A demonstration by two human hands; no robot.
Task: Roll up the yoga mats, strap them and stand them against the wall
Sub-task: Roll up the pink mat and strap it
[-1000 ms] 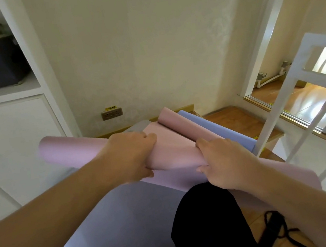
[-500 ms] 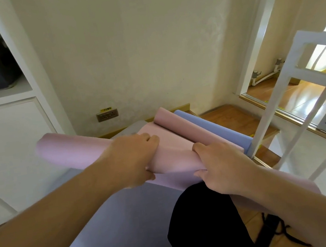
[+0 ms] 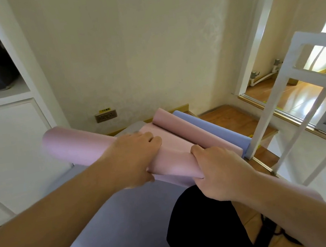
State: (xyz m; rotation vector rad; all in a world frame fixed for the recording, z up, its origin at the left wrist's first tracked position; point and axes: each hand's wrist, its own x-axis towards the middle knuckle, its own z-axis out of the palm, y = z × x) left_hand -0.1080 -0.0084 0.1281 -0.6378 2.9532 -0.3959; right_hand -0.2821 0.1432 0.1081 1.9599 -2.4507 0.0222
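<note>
Both hands (image 3: 133, 159) (image 3: 219, 169) hold pink roll (image 3: 81, 146) crosswise, left-to-right.

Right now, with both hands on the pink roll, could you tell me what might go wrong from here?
1. The pink roll sticks out far beyond the left hand and is unstrapped; if either grip eases, it may loosen.
2. The right hand works close to the white frame; the roll's right end could catch on it.
3. A black strap lies on the floor by the person's leg and might snag a foot.
</note>
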